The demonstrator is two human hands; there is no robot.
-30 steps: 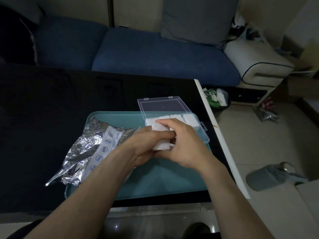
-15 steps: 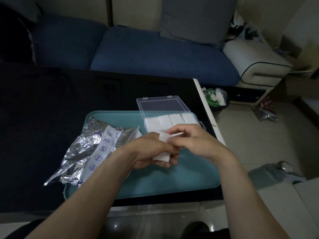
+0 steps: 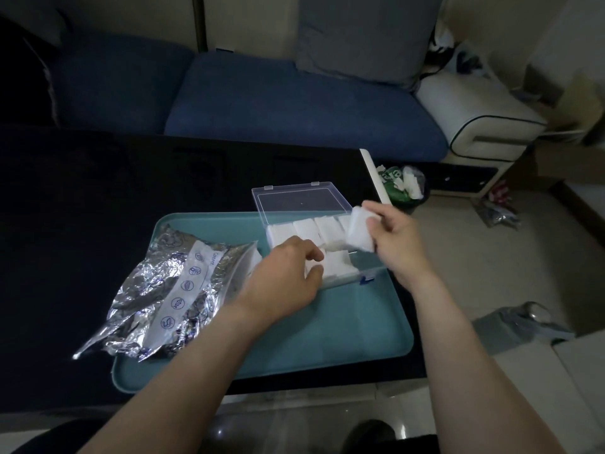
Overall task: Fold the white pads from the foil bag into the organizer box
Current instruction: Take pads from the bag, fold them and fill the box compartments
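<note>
The task is judged to be well advanced. A back row of folded white pads [image 3: 307,232] is already seated in the organizer box [image 3: 370,279], and at least one more pad is laid in the front row at about 7 o'clock inside the box. The front right part of the box, toward 4 o'clock, appears unfilled, so several pads are probably still to be placed. How many pads are left inside the foil bag [image 3: 170,290] cannot be told; the bag is seen lying crumpled on the left side of the teal tray [image 3: 343,339], at 9 o'clock from the box.

A folded pad [image 3: 360,232] is pinched in the right hand [image 3: 397,244], fingers curled round its right edge, and is held above the right end of the box. The left hand [image 3: 288,276] is rested at the front left corner of the box with fingers bent down onto the pads there; whether one is actually gripped cannot be told.

The held pad is seen as a soft, thick white rectangle, slightly blurred. The box is clear plastic, its lid [image 3: 296,199] laid open toward 12 o'clock.
</note>
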